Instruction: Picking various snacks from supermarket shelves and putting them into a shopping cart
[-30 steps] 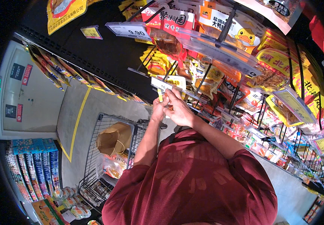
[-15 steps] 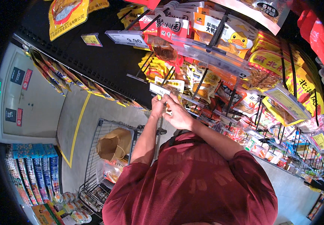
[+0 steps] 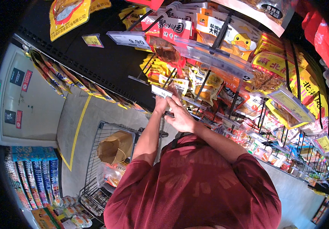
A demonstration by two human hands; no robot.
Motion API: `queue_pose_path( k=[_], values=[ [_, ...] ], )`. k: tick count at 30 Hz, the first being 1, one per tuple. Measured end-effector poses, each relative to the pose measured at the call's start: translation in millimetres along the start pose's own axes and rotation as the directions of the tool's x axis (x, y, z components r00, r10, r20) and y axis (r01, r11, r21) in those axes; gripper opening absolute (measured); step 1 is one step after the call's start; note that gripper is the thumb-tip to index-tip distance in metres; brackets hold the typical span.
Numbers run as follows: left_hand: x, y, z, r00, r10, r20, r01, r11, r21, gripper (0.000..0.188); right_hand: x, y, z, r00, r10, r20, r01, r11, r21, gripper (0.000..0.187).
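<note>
My left hand (image 3: 161, 105) reaches up to the white price tag (image 3: 161, 91) at the front of a hanging hook; the tag hides its fingertips. Beside it on the right is my right hand (image 3: 182, 117), its fingers stretched toward the tag's lower edge and the thumb apart from them. Nothing shows between those fingers. Just behind the tag hangs a small white-and-yellow snack packet (image 3: 180, 84). Whether either hand touches the packet cannot be seen. Yellow snack packets (image 3: 157, 68) hang to the left of that hook.
Hooks with bagged snacks fill the rack at the right; a clear price strip (image 3: 214, 57) juts out above my hands. At my left stands a wire shopping cart (image 3: 95, 152) holding a brown paper bag (image 3: 113, 148) and a clear plastic bag (image 3: 111, 174). Boxed goods (image 3: 35, 175) are stacked farther left.
My left fingertips have slipped up behind the price tag; before, they were pinched near my right fingers below it. My right hand has barely moved.
</note>
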State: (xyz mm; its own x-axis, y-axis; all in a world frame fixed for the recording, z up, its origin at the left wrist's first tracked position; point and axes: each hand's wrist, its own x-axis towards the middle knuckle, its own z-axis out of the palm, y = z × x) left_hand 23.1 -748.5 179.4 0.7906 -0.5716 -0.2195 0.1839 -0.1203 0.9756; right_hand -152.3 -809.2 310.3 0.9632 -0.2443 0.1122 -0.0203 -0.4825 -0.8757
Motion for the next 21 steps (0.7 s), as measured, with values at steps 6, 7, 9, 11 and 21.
queue_pose_path(
  k=[6, 7, 9, 11, 21],
  values=[
    [21.4, -2.4, 3.3, 0.994, 0.042, 0.104, -0.042, 0.999, -0.006, 0.026, -1.8, -5.3, -5.6, 0.996, 0.044, 0.077, -0.052, 0.992, 0.111, 0.079],
    [24.9, -0.1, 8.5, 0.994, -0.012, 0.111, 0.018, 0.999, -0.051, 0.026, -1.6, 2.0, -1.2, 1.0, 0.018, 0.017, -0.018, 1.0, 0.024, 0.078],
    [26.6, -0.9, 19.1, 0.992, -0.117, 0.056, 0.127, 0.961, -0.245, 0.024, -1.1, 3.6, -2.6, 1.0, -0.017, 0.0, 0.017, 1.0, -0.011, 0.078],
    [37.3, 3.7, 17.0, 0.994, -0.1, 0.054, 0.11, 0.969, -0.222, 0.024, -1.2, -0.3, -7.6, 0.999, -0.022, 0.032, 0.022, 1.0, 0.003, 0.078],
    [80.2, -2.7, 8.4, 0.998, 0.066, 0.01, -0.066, 0.998, 0.014, 0.02, -2.1, 0.0, -7.5, 0.994, 0.037, 0.101, -0.034, 0.999, -0.031, 0.077]
  ],
)
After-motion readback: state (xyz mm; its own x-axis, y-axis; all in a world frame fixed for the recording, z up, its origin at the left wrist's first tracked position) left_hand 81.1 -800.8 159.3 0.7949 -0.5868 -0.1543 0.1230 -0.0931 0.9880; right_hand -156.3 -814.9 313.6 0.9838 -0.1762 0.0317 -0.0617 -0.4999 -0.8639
